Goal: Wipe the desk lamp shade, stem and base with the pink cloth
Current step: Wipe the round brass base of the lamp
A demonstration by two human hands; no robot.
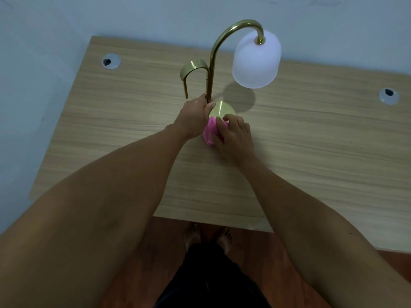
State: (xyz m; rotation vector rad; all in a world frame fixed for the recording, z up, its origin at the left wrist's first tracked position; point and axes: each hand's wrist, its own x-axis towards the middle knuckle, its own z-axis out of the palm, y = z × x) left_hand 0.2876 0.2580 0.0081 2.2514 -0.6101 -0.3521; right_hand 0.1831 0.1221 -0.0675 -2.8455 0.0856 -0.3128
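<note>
Two bare forearms fill the lower frame, reaching up toward the centre from the bottom corners, above dark clothing and bare feet (209, 235) on a reddish wood floor (255, 247).

At centre frame, the fingers of the right hand (235, 136) press flat and curled over a bunched pink cloth (210, 132), holding it against the near rim of the lamp's round brass base (223, 110). The cloth sits between the two hands, touching both.

Just left of it, the left hand (195, 116) has its thumb and fingers closed around the bottom of the brass stem (211, 70), where it meets the base.

From there the stem rises toward the top of the frame and curves right into a frosted white shade (256, 63), which hangs open-end down at upper centre, casting a round shadow on the desk. A shorter brass hook (192, 70) arcs off to the stem's left.

The lamp stands on a light wood-grain desk (311, 152) against a pale blue wall (44, 30). Two round cable holes sit in the desk, one at upper left (111, 61), one at far right (388, 96).
</note>
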